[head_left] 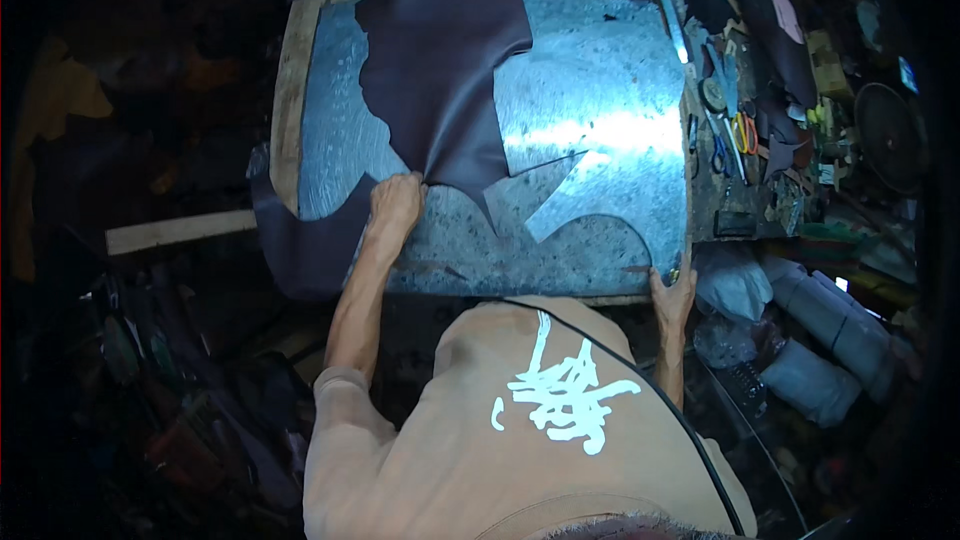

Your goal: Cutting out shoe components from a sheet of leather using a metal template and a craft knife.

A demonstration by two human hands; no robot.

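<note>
A large dark brown sheet of leather [440, 60] runs from the far edge of the work table down its middle, with irregular edges and a narrow point toward me. My left hand [398, 204] is closed on the leather's near edge, where folds fan out from the grip. Another dark leather piece [305, 240] hangs over the table's near left corner, beside my left forearm. At the near right corner, my right hand [675, 290] is closed next to the table's edge. A thin dark piece [637, 269] sticks out near its thumb; its kind is unclear.
The table has a scuffed grey metal top [450, 245] and a wooden left rim [290, 110]. Orange-handled scissors [745, 132] and other tools lie on a side bench at right. Plastic-wrapped bundles [835, 325] stand below it. A wooden slat [180, 232] juts out at left.
</note>
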